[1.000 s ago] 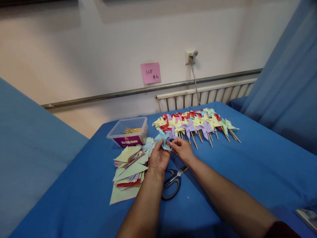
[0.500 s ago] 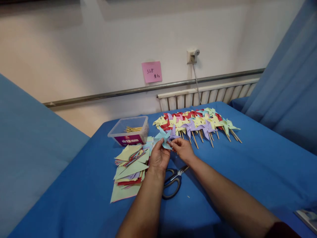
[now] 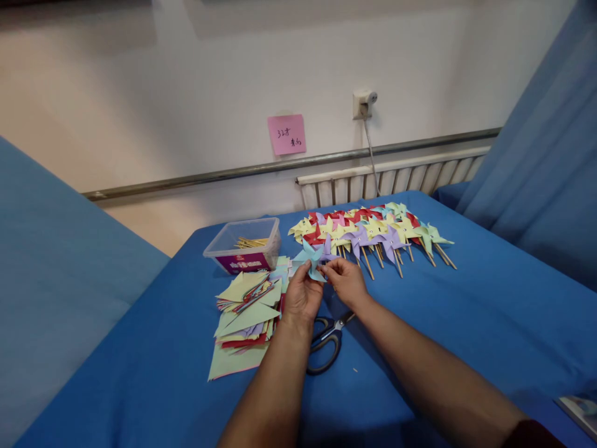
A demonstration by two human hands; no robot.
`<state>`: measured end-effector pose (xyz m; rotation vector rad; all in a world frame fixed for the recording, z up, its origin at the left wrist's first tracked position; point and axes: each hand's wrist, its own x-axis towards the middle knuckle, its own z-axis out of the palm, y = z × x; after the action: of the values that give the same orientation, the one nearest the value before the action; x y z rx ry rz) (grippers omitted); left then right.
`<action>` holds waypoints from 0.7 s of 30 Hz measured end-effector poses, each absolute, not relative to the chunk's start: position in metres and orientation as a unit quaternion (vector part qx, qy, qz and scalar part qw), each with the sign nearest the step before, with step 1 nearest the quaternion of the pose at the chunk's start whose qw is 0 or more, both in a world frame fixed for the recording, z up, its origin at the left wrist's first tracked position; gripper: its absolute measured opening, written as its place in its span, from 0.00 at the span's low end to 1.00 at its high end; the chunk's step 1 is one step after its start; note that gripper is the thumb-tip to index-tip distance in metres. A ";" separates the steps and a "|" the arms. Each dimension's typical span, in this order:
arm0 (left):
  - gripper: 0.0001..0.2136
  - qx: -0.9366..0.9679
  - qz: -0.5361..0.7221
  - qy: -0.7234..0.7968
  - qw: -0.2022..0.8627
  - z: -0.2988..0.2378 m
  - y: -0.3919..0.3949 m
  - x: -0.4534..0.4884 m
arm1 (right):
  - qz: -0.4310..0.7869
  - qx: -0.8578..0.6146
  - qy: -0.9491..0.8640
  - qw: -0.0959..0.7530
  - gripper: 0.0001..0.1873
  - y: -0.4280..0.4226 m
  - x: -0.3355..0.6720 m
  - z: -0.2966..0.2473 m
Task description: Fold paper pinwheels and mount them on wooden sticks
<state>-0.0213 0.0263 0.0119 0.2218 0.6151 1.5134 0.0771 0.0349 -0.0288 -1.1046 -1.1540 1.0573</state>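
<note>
A light-blue paper pinwheel (image 3: 310, 256) is gripped between the thumb and fingers of my left hand (image 3: 303, 295), its blades facing up. Close to its right edge, my right hand (image 3: 345, 283) is closed in a pinch; whatever sits between those fingertips is too small to make out. Under my forearms lies a pair of scissors (image 3: 330, 342) with dark handles, partly hidden by my left wrist. Stacked paper pieces (image 3: 247, 317) in green, yellow, red and purple lie left of my left hand.
Behind the paper stands a clear plastic box (image 3: 270, 246) with thin wooden sticks (image 3: 252, 242). Finished-looking pinwheels (image 3: 361, 236) on sticks crowd the back right of the blue-covered table (image 3: 466, 311). A radiator (image 3: 401, 177) and a wall socket (image 3: 362, 104) with a cord are beyond.
My left hand and the light-blue pinwheel have shifted very slightly right. My right hand keeps its pinch beside it, and everything else lies as before.
</note>
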 end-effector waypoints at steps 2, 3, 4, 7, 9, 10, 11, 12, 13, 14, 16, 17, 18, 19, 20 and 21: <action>0.05 0.115 0.676 0.281 0.672 0.010 0.026 -0.021 | 0.449 -0.487 -0.482 0.573 0.13 0.033 0.077 -0.027; 0.05 0.127 0.678 0.284 0.666 0.009 0.026 -0.021 | 0.453 -0.493 -0.473 0.573 0.13 0.032 0.077 -0.026; 0.05 0.142 0.680 0.286 0.660 0.008 0.026 -0.020 | 0.459 -0.496 -0.462 0.574 0.13 0.031 0.076 -0.025; 0.04 0.193 0.686 0.290 0.639 0.005 0.026 -0.020 | 0.482 -0.496 -0.434 0.578 0.13 0.030 0.075 -0.025; 0.05 0.223 0.686 0.295 0.626 0.003 0.026 -0.019 | 0.493 -0.490 -0.423 0.581 0.14 0.029 0.073 -0.025; 0.06 0.235 0.686 0.300 0.620 0.002 0.026 -0.019 | 0.500 -0.486 -0.417 0.583 0.14 0.029 0.073 -0.025; 0.06 0.245 0.687 0.306 0.613 0.001 0.026 -0.019 | 0.506 -0.482 -0.411 0.586 0.14 0.029 0.072 -0.025; 0.06 0.253 0.687 0.314 0.605 0.001 0.026 -0.018 | 0.511 -0.477 -0.405 0.589 0.14 0.028 0.072 -0.025; 0.07 0.261 0.688 0.321 0.596 0.001 0.025 -0.018 | 0.515 -0.473 -0.400 0.593 0.14 0.028 0.072 -0.024; 0.07 0.268 0.688 0.328 0.589 0.001 0.025 -0.017 | 0.517 -0.469 -0.396 0.597 0.13 0.028 0.071 -0.024; 0.08 0.280 0.690 0.334 0.578 0.001 0.024 -0.016 | 0.520 -0.461 -0.391 0.603 0.13 0.027 0.070 -0.023; 0.08 0.284 0.691 0.334 0.575 0.002 0.024 -0.015 | 0.522 -0.458 -0.389 0.606 0.13 0.026 0.070 -0.023; 0.08 0.286 0.692 0.335 0.572 0.003 0.023 -0.015 | 0.523 -0.455 -0.388 0.608 0.13 0.026 0.069 -0.023; 0.08 0.285 0.693 0.335 0.571 0.003 0.023 -0.014 | 0.523 -0.452 -0.388 0.610 0.12 0.026 0.069 -0.023; 0.09 0.283 0.694 0.337 0.569 0.004 0.023 -0.014 | 0.523 -0.451 -0.388 0.611 0.12 0.026 0.068 -0.023; 0.09 0.281 0.697 0.339 0.566 0.004 0.022 -0.014 | 0.522 -0.451 -0.388 0.611 0.12 0.027 0.069 -0.024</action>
<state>-0.0137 0.0225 0.0038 0.6594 0.7970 1.6379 0.0688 0.0266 -0.0240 -1.0400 -0.8945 1.2056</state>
